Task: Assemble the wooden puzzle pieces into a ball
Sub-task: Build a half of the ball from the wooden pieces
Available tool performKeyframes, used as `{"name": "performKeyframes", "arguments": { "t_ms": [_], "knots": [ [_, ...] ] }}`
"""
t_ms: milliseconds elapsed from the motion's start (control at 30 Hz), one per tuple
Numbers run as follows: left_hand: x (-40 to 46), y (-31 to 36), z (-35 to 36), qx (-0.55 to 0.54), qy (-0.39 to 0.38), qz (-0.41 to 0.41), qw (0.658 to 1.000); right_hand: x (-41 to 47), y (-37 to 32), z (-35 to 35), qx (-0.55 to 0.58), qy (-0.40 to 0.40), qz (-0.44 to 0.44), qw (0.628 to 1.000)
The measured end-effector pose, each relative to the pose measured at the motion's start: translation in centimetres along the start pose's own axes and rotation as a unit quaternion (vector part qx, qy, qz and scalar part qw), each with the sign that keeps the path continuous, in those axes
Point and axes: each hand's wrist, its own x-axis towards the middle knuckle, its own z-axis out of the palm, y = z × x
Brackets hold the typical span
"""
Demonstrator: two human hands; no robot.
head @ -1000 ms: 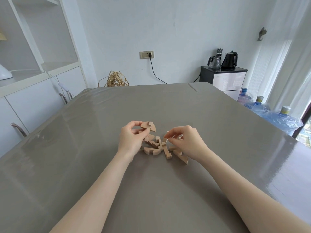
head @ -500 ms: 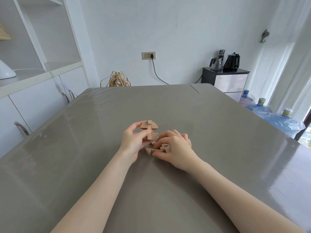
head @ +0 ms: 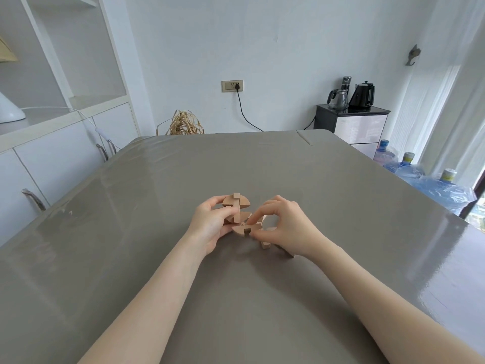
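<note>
My left hand [head: 210,224] holds a partly joined wooden assembly [head: 236,207] upright above the grey table [head: 262,298]; its rounded segments cross a straight bar. My right hand [head: 284,224] pinches a flat rounded wooden piece [head: 245,229] with a notch, held against the lower side of the assembly. A couple of loose pieces [head: 265,244] lie on the table under and just behind my right hand, partly hidden by it.
White cabinets [head: 52,158] stand to the left of the table. A black side cabinet [head: 351,122] with kettles is at the back right. Water bottles [head: 430,182] sit on the floor to the right. A straw bundle [head: 185,124] shows past the far edge.
My left hand turned its assembly upright. My right hand dipped to the loose pile, picked up a notched rounded piece and brought it left to the assembly.
</note>
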Motion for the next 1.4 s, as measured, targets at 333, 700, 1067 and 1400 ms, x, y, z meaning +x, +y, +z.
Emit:
{"name": "performKeyframes", "arguments": {
  "t_ms": [333,700,1067,1400],
  "knots": [
    [-0.2,0.5,0.2,-0.020,-0.037,-0.045,0.998,0.1,-0.1,0.2,0.039,0.092,-0.015,0.995],
    [-0.4,0.6,0.4,-0.018,-0.051,-0.073,0.996,0.1,0.0,0.7,-0.023,0.097,-0.038,0.994],
    [-0.4,0.7,0.4,-0.021,-0.046,-0.087,0.995,0.2,0.2,0.8,-0.045,0.092,-0.065,0.993],
    [-0.3,0.5,0.3,-0.021,-0.050,-0.077,0.996,0.1,0.1,0.9,-0.060,0.084,-0.078,0.992]
  ]
}}
